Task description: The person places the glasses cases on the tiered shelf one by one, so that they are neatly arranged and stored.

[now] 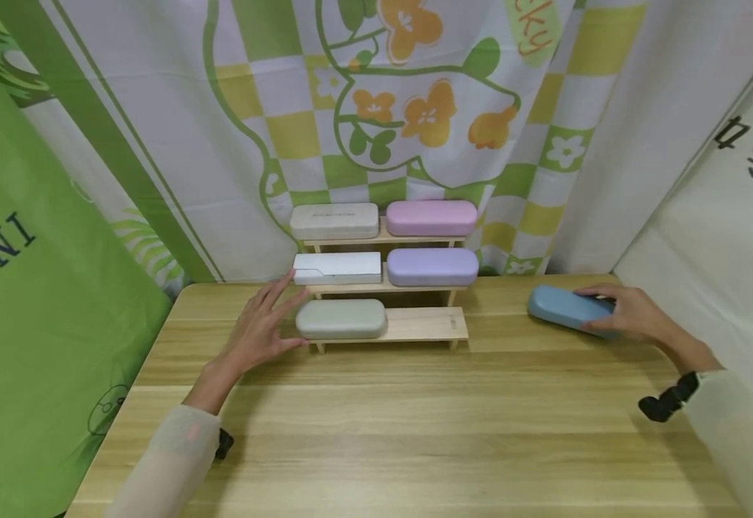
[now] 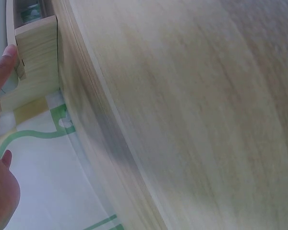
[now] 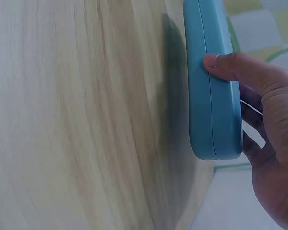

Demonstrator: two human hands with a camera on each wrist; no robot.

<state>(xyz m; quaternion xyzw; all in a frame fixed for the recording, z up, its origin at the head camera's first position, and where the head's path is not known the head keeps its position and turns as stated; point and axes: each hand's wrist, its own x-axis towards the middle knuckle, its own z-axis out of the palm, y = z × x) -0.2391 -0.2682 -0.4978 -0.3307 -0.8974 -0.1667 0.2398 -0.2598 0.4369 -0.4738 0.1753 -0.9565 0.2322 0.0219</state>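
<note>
My right hand (image 1: 636,314) grips a blue glasses case (image 1: 567,308) at the table's right side, thumb on the near face and fingers behind. In the right wrist view the case (image 3: 213,110) casts a shadow on the wood beside it. With fingers spread, my left hand (image 1: 261,331) is at the left end of a three-step wooden rack (image 1: 418,324), its fingertips right at the rack's edge. Closest to that hand are a grey-green case (image 1: 340,319) on the lowest step and a white case (image 1: 337,267) on the middle one.
A purple case (image 1: 432,267) shares the middle step; a light grey case (image 1: 335,221) and a pink case (image 1: 431,218) sit on top. Right of the grey-green case, bare wood shows. A patterned curtain (image 1: 299,137) hangs behind the wooden table (image 1: 376,432).
</note>
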